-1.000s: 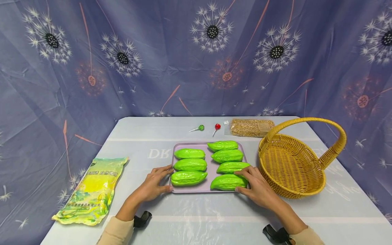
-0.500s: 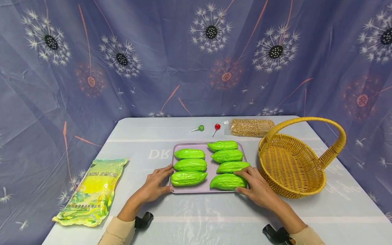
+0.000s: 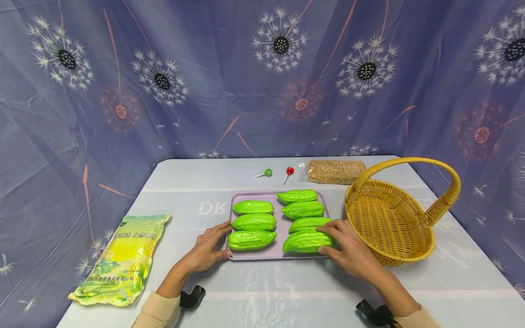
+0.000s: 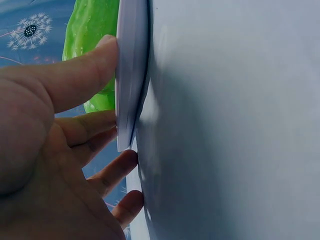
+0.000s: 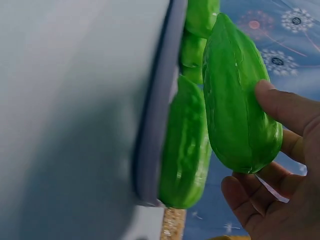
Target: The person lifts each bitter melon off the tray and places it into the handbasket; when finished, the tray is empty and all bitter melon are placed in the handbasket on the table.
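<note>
On the table stands a shallow lilac tray (image 3: 279,248) bearing two columns of bright green, ridged bitter melons (image 3: 254,222), pointed at one end. My right hand (image 3: 350,253) pinches the nearest right-hand bitter melon (image 3: 303,242) by its blunt end, thumb on one side and fingers on the other. In the right wrist view this held melon (image 5: 240,100) is raised above the tray, apart from another melon (image 5: 185,150) below it. My left hand (image 3: 207,248) touches the tray's left edge near the front corner; its thumb lies against the tray rim (image 4: 131,65), fingers loosely extended.
Right of the tray sits a yellow wicker basket (image 3: 389,228) with a tall handle. A yellow-green packet (image 3: 123,262) lies at left. Behind the tray are a green lollipop (image 3: 268,172), a red lollipop (image 3: 290,171) and a clear bag of grain (image 3: 332,171). A patterned curtain (image 3: 221,91) surrounds the table.
The nearest right-hand bitter melon has come up off the tray slightly in my right hand, which has shifted a little rightward. My left hand stays at the tray's edge.
</note>
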The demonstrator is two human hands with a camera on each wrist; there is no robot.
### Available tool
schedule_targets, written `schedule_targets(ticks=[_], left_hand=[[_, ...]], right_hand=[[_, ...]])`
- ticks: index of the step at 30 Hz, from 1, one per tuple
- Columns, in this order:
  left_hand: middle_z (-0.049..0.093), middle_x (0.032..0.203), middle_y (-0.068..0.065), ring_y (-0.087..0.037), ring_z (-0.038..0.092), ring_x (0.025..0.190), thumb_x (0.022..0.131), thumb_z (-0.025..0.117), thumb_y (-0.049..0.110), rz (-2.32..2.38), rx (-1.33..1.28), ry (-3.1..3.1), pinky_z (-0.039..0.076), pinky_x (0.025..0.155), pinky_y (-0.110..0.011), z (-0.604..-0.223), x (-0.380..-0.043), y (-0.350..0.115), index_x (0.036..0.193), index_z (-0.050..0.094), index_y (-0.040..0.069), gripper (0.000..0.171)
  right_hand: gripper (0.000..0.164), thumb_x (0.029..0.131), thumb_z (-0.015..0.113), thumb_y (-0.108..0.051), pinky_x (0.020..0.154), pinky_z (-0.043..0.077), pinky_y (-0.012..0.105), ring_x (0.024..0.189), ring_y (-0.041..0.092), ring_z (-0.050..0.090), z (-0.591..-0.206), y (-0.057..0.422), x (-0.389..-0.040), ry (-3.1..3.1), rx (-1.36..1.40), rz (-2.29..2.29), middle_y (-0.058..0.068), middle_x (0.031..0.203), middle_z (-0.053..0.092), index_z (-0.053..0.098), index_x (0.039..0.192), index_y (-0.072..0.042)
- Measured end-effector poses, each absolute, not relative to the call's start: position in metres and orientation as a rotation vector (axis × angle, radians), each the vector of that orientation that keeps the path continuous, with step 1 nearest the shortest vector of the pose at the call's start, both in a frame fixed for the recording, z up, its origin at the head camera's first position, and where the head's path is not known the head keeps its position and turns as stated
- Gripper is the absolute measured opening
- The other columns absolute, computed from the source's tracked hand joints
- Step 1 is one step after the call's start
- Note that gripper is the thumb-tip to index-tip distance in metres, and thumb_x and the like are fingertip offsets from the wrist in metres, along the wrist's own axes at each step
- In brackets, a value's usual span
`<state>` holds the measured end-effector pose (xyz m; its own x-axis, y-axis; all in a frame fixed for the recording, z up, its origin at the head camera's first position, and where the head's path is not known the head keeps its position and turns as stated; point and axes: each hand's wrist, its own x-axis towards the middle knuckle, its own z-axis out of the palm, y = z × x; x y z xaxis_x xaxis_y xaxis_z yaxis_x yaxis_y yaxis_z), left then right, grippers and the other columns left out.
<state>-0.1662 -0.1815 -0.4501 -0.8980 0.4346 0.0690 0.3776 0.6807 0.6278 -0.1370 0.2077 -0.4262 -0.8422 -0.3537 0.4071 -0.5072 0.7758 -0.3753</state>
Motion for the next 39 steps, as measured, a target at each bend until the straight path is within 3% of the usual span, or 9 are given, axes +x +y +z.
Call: schedule_targets(ticks=[19, 28, 33, 36, 39], left_hand=[[0.036, 0.151, -0.013, -0.037, 0.038, 0.131, 0.082, 0.071, 0.024, 0.971, 0.664, 2.832, 0.026, 0.092, -0.053, -0.449, -0.166, -0.180, 0.139, 0.043, 0.002, 0.067], [0.034, 0.151, -0.014, -0.038, 0.036, 0.132, 0.082, 0.071, 0.021, 0.995, 0.645, 2.809, 0.024, 0.095, -0.055, -0.450, -0.164, -0.179, 0.139, 0.042, 0.002, 0.067], [0.034, 0.151, -0.014, -0.038, 0.036, 0.132, 0.083, 0.071, 0.022, 0.986, 0.651, 2.805, 0.024, 0.094, -0.054, -0.449, -0.164, -0.179, 0.140, 0.042, 0.002, 0.067], [0.034, 0.151, -0.014, -0.037, 0.036, 0.132, 0.083, 0.070, 0.023, 0.976, 0.650, 2.811, 0.024, 0.094, -0.053, -0.449, -0.164, -0.178, 0.139, 0.042, 0.003, 0.066], [0.034, 0.151, -0.013, -0.037, 0.035, 0.133, 0.083, 0.071, 0.023, 0.976, 0.639, 2.808, 0.024, 0.094, -0.053, -0.449, -0.164, -0.178, 0.139, 0.042, 0.003, 0.066]], right_hand=[[0.053, 0.065, 0.083, -0.007, 0.086, 0.030, 0.018, 0.105, 0.010, 0.044, -0.388, 0.241, -0.132, -2.457, 0.643, 0.733, 0.002, 0.113, 0.058, 0.066, 0.115, -0.013], [0.053, 0.064, 0.084, -0.008, 0.081, 0.031, 0.022, 0.101, 0.006, 0.041, -0.377, 0.272, -0.127, -2.472, 0.522, 0.612, 0.002, 0.113, 0.059, 0.066, 0.114, -0.011], [0.054, 0.064, 0.083, -0.006, 0.082, 0.030, 0.027, 0.101, 0.013, 0.042, -0.372, 0.288, -0.127, -2.465, 0.492, 0.608, 0.006, 0.111, 0.060, 0.065, 0.115, -0.009], [0.054, 0.066, 0.082, -0.006, 0.091, 0.030, 0.030, 0.103, 0.020, 0.044, -0.368, 0.297, -0.128, -2.468, 0.484, 0.622, 0.010, 0.111, 0.060, 0.064, 0.116, -0.007], [0.054, 0.067, 0.081, -0.007, 0.088, 0.030, 0.029, 0.099, 0.020, 0.044, -0.365, 0.305, -0.130, -2.477, 0.473, 0.595, 0.012, 0.112, 0.060, 0.063, 0.118, -0.006]])
